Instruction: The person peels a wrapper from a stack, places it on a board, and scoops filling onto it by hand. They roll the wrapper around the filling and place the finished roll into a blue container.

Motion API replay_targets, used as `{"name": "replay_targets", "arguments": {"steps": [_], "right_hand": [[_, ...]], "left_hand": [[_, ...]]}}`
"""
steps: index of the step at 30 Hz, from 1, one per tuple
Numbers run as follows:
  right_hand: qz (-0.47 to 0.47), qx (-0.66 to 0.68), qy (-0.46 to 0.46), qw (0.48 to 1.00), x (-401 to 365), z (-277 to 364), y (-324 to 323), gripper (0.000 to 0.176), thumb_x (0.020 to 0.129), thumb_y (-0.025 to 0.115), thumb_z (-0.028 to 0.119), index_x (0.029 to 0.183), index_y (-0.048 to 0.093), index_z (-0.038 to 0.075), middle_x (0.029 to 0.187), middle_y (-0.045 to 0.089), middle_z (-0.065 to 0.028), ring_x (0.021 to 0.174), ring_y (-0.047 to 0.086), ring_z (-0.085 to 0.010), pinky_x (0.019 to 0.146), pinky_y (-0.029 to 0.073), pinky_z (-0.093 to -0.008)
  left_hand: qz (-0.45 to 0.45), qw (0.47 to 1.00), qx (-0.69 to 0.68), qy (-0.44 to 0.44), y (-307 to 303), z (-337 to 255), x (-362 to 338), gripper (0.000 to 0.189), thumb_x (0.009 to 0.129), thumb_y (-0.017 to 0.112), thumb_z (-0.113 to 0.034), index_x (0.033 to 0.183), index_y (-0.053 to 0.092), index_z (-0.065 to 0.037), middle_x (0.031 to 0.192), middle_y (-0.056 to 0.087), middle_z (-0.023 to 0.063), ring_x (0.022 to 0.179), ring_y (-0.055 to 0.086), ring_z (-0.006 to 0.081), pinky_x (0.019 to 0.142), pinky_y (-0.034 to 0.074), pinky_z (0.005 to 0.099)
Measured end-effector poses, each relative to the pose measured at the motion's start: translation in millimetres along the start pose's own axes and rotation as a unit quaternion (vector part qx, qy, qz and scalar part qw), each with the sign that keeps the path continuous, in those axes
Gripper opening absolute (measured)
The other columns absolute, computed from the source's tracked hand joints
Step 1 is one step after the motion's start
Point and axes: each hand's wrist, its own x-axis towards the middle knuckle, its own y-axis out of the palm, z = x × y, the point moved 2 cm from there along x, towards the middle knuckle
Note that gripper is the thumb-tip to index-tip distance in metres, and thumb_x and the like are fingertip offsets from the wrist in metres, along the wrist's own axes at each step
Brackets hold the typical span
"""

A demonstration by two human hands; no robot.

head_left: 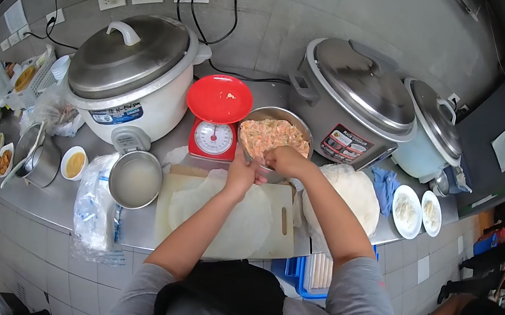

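Observation:
A round metal bowl [303,125] holds an orange and white chopped filling [273,135]. My left hand [243,174] is against the bowl's near left side, its fingers wrapped round the edge. At the right of the bowl, my right hand [285,161] reaches over the rim with curled fingers in the filling; the fingertips are partly hidden. Below my hands, thin round translucent wrapper sheets [222,216] lie on a pale cutting board [281,246]. Just left of the bowl stands a red kitchen scale [214,140] with a red pan [219,100] bearing a few crumbs of filling.
Large rice cookers [131,64] [358,102] line the wall. A pot of cloudy liquid [136,179] and a plastic bag [95,211] are at left. White cloth [348,203], a blue cloth [384,190] and white plates [406,212] lie at right. A blue crate [290,270] sits below the counter.

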Motion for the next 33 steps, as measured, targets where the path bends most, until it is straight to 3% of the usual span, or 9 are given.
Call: {"name": "replay_targets", "arguments": {"steps": [3,4,6,7,12,19,22,26,33], "right_hand": [[0.038,0.139,-0.054,0.988,-2,-10,-29,0.013,0.078,0.063,0.01,0.086,0.072,0.005,0.083,0.07,-0.0142,0.081,0.068,-0.0261,0.071,0.052,-0.0357],[0.033,0.207,0.034,0.977,3,-14,-42,0.007,0.075,0.066,0.007,0.078,0.072,0.006,0.08,0.071,-0.0115,0.079,0.068,-0.0201,0.072,0.052,-0.0341],[-0.072,0.117,0.069,0.988,22,-26,-73,0.007,0.076,0.066,0.006,0.078,0.072,0.006,0.081,0.071,-0.0125,0.08,0.068,-0.0189,0.072,0.052,-0.0345],[-0.071,0.116,0.116,0.984,40,-42,-73,0.013,0.077,0.063,0.006,0.085,0.072,0.007,0.087,0.071,-0.0143,0.082,0.068,-0.0247,0.072,0.052,-0.0352],[-0.074,-0.058,0.121,0.988,91,-73,-33,0.022,0.087,0.056,0.02,0.103,0.066,0.008,0.099,0.068,-0.0141,0.088,0.065,-0.0295,0.075,0.051,-0.0365],[0.016,0.114,0.172,0.978,87,-56,-36,0.021,0.089,0.056,0.027,0.099,0.066,0.011,0.084,0.066,-0.0063,0.083,0.063,-0.0222,0.074,0.05,-0.0358],[0.01,0.201,0.178,0.963,71,-51,-40,0.02,0.086,0.06,0.023,0.099,0.067,0.009,0.088,0.067,-0.0107,0.086,0.065,-0.0264,0.078,0.05,-0.0378],[-0.165,-0.009,0.086,0.982,23,-20,-31,0.025,0.08,0.064,0.015,0.103,0.068,0.008,0.101,0.066,-0.0201,0.097,0.062,-0.036,0.084,0.048,-0.0418],[0.055,0.071,0.071,0.993,-2,14,-38,0.032,0.077,0.064,0.015,0.108,0.063,0.005,0.101,0.065,-0.0199,0.097,0.063,-0.0327,0.083,0.048,-0.0409]], "left_hand": [[-0.001,1.0,-0.006,0.024,2,-2,-1,0.067,0.097,0.051,-0.012,0.146,0.006,-0.006,0.082,0.066,0.0144,0.053,0.062,0.0172,0.044,0.049,0.0275],[-0.001,1.0,-0.013,0.022,2,-2,-1,0.068,0.097,0.051,-0.012,0.147,0.005,-0.006,0.081,0.066,0.0142,0.052,0.062,0.0171,0.044,0.049,0.0274],[0.006,1.0,-0.025,0.009,1,2,1,0.075,0.096,0.051,-0.011,0.149,-0.002,-0.009,0.078,0.066,0.0136,0.052,0.062,0.0172,0.044,0.049,0.0275],[0.004,1.0,-0.022,-0.002,0,2,1,0.076,0.096,0.051,-0.01,0.149,-0.003,-0.01,0.079,0.066,0.0139,0.053,0.062,0.0176,0.044,0.05,0.0277],[-0.001,0.998,-0.055,-0.028,2,0,0,0.08,0.096,0.051,-0.009,0.149,-0.008,-0.013,0.084,0.066,0.0161,0.059,0.066,0.0206,0.048,0.053,0.0294],[-0.005,0.993,-0.11,-0.036,7,-2,-3,0.08,0.097,0.047,-0.005,0.149,-0.012,-0.019,0.106,0.061,0.0201,0.072,0.069,0.0252,0.06,0.058,0.0322],[0.002,0.992,-0.12,-0.04,5,0,-4,0.08,0.098,0.045,-0.005,0.149,-0.013,-0.021,0.109,0.059,0.0202,0.076,0.07,0.026,0.063,0.058,0.0334],[0.008,0.991,-0.128,-0.043,5,1,-3,0.079,0.099,0.045,-0.008,0.149,-0.015,-0.023,0.108,0.059,0.0202,0.08,0.07,0.0266,0.066,0.059,0.035],[0.022,0.992,-0.104,-0.063,3,0,-2,0.08,0.1,0.046,-0.012,0.148,-0.017,-0.025,0.108,0.06,0.0205,0.083,0.069,0.0268,0.069,0.059,0.0356]]}}
